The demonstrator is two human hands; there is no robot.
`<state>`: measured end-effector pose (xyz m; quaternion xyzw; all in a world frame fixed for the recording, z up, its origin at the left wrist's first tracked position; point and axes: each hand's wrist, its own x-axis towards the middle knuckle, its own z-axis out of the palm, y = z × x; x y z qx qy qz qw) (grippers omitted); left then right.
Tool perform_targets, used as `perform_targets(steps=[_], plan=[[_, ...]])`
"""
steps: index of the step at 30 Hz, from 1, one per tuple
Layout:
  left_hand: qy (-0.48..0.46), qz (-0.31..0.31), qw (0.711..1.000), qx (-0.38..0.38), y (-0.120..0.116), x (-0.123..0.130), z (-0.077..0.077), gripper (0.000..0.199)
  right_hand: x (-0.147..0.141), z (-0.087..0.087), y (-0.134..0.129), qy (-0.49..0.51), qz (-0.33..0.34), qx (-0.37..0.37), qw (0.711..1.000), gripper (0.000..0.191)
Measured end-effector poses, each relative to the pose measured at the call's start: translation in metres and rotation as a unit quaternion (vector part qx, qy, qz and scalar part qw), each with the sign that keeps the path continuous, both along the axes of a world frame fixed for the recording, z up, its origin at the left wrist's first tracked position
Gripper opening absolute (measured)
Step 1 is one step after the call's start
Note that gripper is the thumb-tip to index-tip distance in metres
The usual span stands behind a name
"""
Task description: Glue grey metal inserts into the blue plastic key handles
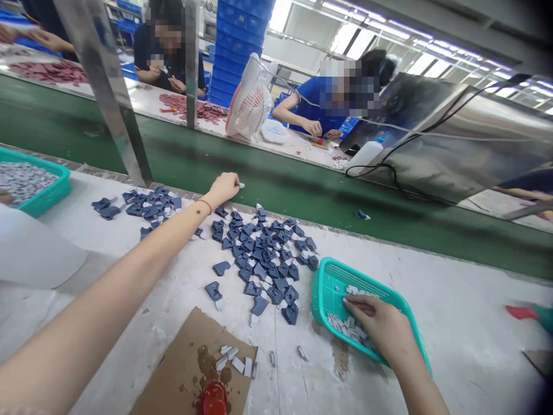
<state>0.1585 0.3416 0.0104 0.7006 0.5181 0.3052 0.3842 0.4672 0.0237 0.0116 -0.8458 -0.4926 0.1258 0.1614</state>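
Across white worktop (458, 323), hands (223, 189) (384, 325) reach well apart.

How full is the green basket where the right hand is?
Partly full: whitish pieces lie in the green basket, but bare mesh shows beside them.

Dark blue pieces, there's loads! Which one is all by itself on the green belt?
The dark blue piece beyond the green basket that the right hand reaches into; the others in view lie on the white table, not the belt.
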Motion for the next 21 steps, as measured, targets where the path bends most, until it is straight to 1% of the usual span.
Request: perform_targets(steps=[2, 4, 7, 9, 11, 13, 15, 18, 21], plan=[[-0.069, 0.012, 0.996, -0.049, -0.012, -0.006, 0.006, 0.028, -0.002, 0.001, 0.001, 0.006, 0.0, -0.005, 1.0, 0.018], [-0.142, 0.014, 0.985, -0.102, -0.032, -0.014, 0.013, 0.028, -0.003, 0.003, 0.002, 0.014, 0.0, -0.006, 1.0, 0.016], [-0.23, -0.007, 0.956, -0.181, -0.073, -0.032, 0.022, 0.027, -0.005, 0.007, 0.003, 0.025, -0.004, 0.004, 1.0, 0.014], [-0.268, -0.025, 0.935, -0.233, -0.104, -0.046, 0.027, 0.024, -0.01, 0.01, 0.001, 0.033, -0.012, 0.022, 0.999, 0.018], [-0.291, -0.037, 0.916, -0.274, -0.133, -0.059, 0.031, 0.019, -0.024, 0.015, -0.005, 0.045, -0.017, 0.044, 0.998, 0.027], [-0.308, -0.044, 0.898, -0.309, -0.158, -0.071, 0.035, 0.013, -0.049, 0.02, -0.014, 0.063, -0.01, 0.06, 0.996, 0.033], [-0.328, -0.047, 0.88, -0.34, -0.181, -0.084, 0.037, 0.013, -0.084, 0.026, -0.025, 0.091, 0.025, 0.068, 0.993, 0.032], [-0.364, -0.044, 0.856, -0.364, -0.213, -0.103, 0.035, 0.013, -0.147, 0.035, -0.043, 0.158, 0.167, 0.061, 0.971, 0.019], [-0.382, -0.018, 0.847, -0.369, -0.247, -0.121, 0.024, 0.019, -0.2, 0.04, -0.056, 0.191, 0.257, 0.007, 0.947, 0.006]])
